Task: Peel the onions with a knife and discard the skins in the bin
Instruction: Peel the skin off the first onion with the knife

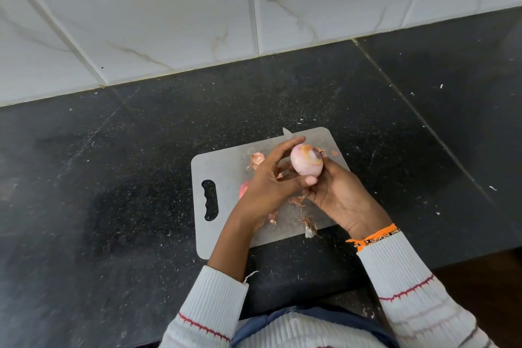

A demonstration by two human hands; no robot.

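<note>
Above the grey plastic cutting board (223,172), the right hand (339,195) grips a pale pink, nearly peeled onion (306,161); the left hand (268,181), fingers curled, holds the steel knife (286,133) beside it, probably trimming remaining skin.

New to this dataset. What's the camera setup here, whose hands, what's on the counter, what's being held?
There is no robot. A person wears one wide-angle camera on the head, looking forward and down, so the arms enter from the bottom edge. The hand on the picture's left is their left hand; the right hand wears an orange wristband.

Both hands hold a mostly peeled onion above a grey cutting board on a dark stone counter. A knife tip sticks out behind the left fingers; which hand grips the knife is hidden.

On the board lie loose onion skins, a cut root end and part of another pink onion, mostly hidden by the left hand. No bin is in view.
</note>
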